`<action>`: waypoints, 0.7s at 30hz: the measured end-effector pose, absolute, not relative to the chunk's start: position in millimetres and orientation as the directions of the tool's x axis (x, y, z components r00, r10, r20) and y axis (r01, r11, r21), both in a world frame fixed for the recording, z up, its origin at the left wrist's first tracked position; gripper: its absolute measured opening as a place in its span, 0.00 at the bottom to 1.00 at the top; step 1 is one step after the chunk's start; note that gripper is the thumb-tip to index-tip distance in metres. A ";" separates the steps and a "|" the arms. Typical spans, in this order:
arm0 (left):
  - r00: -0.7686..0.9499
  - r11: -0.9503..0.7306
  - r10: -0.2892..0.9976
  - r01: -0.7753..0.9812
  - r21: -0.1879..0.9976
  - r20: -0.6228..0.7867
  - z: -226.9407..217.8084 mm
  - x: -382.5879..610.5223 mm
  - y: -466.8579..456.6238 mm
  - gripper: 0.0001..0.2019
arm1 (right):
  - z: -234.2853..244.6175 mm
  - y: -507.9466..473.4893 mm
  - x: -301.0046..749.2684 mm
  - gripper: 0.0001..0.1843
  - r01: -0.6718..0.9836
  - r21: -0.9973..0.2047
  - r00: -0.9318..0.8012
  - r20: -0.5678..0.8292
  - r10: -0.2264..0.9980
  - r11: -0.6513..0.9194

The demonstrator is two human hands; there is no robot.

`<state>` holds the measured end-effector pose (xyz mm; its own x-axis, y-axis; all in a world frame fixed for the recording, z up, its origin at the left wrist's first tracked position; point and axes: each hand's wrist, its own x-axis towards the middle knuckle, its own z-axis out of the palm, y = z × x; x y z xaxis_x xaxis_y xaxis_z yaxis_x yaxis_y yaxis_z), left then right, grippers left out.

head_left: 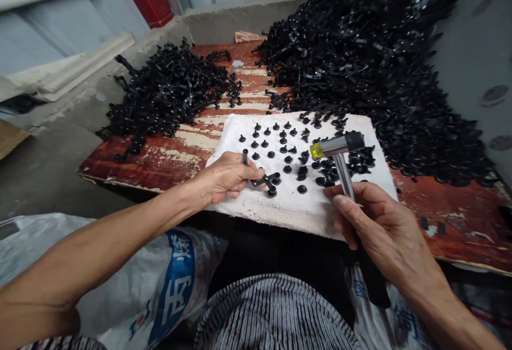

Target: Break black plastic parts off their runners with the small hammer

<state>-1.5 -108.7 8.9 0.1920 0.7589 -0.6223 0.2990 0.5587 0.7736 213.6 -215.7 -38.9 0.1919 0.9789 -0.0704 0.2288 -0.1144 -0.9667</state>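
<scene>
My left hand point(230, 176) pinches a black branched plastic part point(266, 180) with round ends, low over the front of a white cloth-like pad point(248, 206). In my right hand point(376, 222) is a small mallet point(343, 163), gripped by its dark handle. Its metal head carries a yellow face on the left and a black face on the right. Between the hands, several small black plugs point(271, 154) with round bases stand on the pad, many with stems upward. More black plugs point(328, 171) lie clustered under and beside the mallet head.
A pile of black branched parts point(172, 88) covers the table's left side. A far larger heap of black pieces point(360, 56) rises at the right. The worn red-brown table point(192, 150) ends near my lap. White printed sacks point(176, 286) stand below. A red box point(150, 0) is by the wall.
</scene>
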 end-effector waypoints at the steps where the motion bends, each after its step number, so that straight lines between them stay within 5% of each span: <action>1: 0.194 0.565 0.756 0.287 0.773 -0.625 8.2 -2.0 -108.3 0.12 | -38.8 -215.9 213.6 0.21 0.228 -0.967 0.192 -0.070 0.979 -0.114; 21: 0.214 0.590 0.744 0.234 0.773 -0.633 3.2 -6.1 -106.5 0.11 | -38.7 -218.8 214.4 0.22 0.197 -0.969 0.208 -0.110 0.972 -0.152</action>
